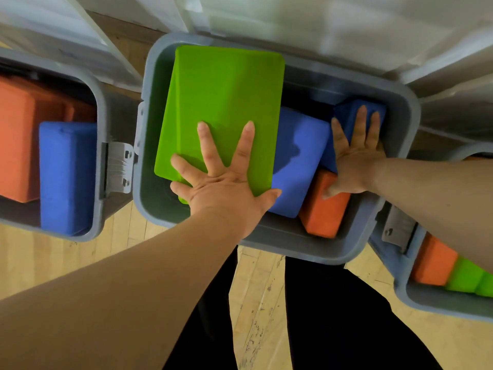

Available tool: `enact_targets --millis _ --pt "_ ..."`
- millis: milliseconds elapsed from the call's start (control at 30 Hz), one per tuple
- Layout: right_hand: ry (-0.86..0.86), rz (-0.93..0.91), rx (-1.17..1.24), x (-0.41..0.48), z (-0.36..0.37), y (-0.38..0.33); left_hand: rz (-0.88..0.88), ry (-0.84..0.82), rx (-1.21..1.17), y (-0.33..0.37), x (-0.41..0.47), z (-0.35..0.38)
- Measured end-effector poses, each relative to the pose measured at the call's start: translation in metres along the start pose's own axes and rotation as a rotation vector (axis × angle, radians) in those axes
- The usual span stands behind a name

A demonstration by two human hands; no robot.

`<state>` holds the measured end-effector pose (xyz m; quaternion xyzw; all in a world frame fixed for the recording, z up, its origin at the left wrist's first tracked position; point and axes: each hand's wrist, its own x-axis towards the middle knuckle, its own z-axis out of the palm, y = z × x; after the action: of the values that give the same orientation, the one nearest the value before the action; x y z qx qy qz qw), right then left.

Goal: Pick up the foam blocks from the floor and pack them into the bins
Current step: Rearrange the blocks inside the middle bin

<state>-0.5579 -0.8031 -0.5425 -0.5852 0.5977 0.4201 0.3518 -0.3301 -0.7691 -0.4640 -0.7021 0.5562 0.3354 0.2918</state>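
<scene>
Step in hand: seating blocks in the middle bin (293,252), which sits between the left bin (101,129) and right bin (426,303).

Green block (224,97) rides high and tilted at the middle bin's left. Left hand (226,188) lies flat on it, fingers spread, grasping nothing. Right hand (354,161) is also flat and ungripping, with fingers on the far blue block (344,116) and thumb on the orange block (322,212).

Judgement: press green down evenly and level. Keep the right palm loaded so the springy neighbours don't pop up.

Counts:
- Bins: 3.
- Middle bin: green 1 (a second beneath, cannot tell); blue 2, including the centre blue block (298,161); orange 1.
- Left bin: left-bin blue (66,177) 1; left-bin orange (16,145) at least 1.
- Right bin: right-bin orange (434,260) 1; right-bin green (466,276) at least 1.
- Hands: 2.
</scene>
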Motion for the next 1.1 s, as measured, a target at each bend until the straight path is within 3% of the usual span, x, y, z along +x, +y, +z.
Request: enact_targets --millis 233,467,633,800,933,1100 --pt "0.079 0.006 0.022 -0.007 0.005 -0.009 0.018 0.065 -0.025 -0.002 -0.003 -0.004" --pt "0.398 -0.178 0.221 -0.022 0.003 -0.022 0.058 0.225 0.027 -0.047 -0.015 -0.024" --pt "0.285 -0.312 0.216 0.003 -0.023 -0.046 0.084 0.254 0.095 -0.081 -0.01 -0.032" --pt "0.227 -0.199 0.244 0.029 -0.034 -0.057 0.087 0.168 0.073 -0.089 0.006 -0.02" --pt "0.193 -0.208 0.248 0.018 -0.019 -0.06 0.088 0.141 0.057 -0.09 0.007 -0.021" --pt "0.244 -0.33 0.508 -0.028 -0.029 -0.059 0.079 0.092 0.03 -0.094 0.005 -0.029"
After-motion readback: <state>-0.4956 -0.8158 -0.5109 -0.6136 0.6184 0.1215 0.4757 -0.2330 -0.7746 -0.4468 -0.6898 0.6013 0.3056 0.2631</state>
